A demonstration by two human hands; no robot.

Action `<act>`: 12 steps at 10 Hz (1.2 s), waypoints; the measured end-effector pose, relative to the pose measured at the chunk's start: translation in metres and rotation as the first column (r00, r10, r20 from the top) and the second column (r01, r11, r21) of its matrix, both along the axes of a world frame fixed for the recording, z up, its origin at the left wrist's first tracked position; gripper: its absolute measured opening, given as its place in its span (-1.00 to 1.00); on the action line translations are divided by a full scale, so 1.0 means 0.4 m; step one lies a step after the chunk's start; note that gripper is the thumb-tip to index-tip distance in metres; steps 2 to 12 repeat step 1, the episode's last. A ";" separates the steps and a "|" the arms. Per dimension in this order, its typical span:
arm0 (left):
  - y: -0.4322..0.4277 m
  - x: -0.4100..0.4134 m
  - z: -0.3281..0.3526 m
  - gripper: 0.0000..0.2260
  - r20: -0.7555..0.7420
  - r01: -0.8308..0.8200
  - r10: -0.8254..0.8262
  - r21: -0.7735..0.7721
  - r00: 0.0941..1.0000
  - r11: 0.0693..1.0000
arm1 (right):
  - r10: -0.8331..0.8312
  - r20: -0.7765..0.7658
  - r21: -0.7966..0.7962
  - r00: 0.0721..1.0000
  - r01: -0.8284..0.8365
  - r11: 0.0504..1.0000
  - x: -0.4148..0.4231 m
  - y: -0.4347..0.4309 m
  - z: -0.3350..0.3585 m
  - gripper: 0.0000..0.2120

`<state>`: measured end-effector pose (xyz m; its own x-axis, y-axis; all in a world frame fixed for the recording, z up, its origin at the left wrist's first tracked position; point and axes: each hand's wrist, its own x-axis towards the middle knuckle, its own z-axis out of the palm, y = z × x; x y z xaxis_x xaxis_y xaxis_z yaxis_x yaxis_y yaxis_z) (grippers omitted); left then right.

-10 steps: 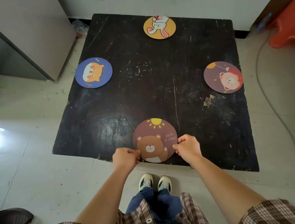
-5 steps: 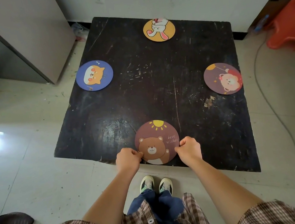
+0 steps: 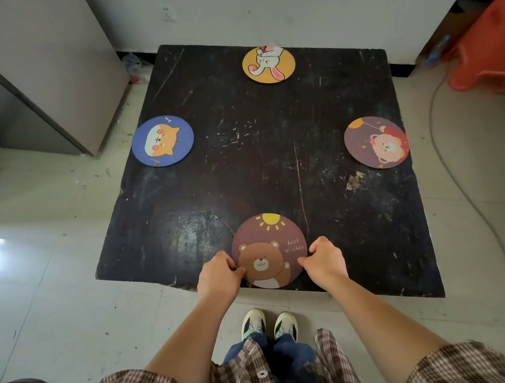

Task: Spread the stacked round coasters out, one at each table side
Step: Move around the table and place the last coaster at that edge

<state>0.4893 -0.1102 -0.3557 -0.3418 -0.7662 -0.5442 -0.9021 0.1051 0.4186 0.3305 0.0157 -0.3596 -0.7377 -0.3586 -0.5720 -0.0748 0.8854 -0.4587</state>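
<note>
Head view looks down on a dark square worktop (image 3: 273, 162) with four round coasters on it. The yellow rabbit coaster (image 3: 268, 64) lies at the far side. The blue dog coaster (image 3: 162, 141) lies at the left side. The pig coaster (image 3: 376, 142) lies at the right side. The brown bear coaster (image 3: 269, 250) lies at the near side, close to the edge.

The left hand (image 3: 219, 277) is curled, with its fingers touching the left rim of the bear coaster. The right hand (image 3: 324, 260) is curled too, and touches the right rim. Both hands seem to pinch the coaster lightly, one on each side.

No stack is left that I can see. Each side has one coaster, all well apart. So the job looks almost done. I think the only thing left is to set the bear coaster straight and let go.
</note>
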 end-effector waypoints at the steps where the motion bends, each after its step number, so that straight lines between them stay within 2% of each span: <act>1: -0.005 0.002 0.000 -0.83 -0.036 0.081 -0.085 -0.091 0.996 0.993 | -0.004 0.032 -0.094 0.999 0.007 0.996 -0.015 -0.009 0.037 -0.76; 12: -0.005 0.002 0.000 -0.83 -0.036 0.081 -0.085 -0.091 0.996 0.993 | -0.004 0.032 -0.094 0.999 0.007 0.996 -0.015 -0.009 0.037 -0.76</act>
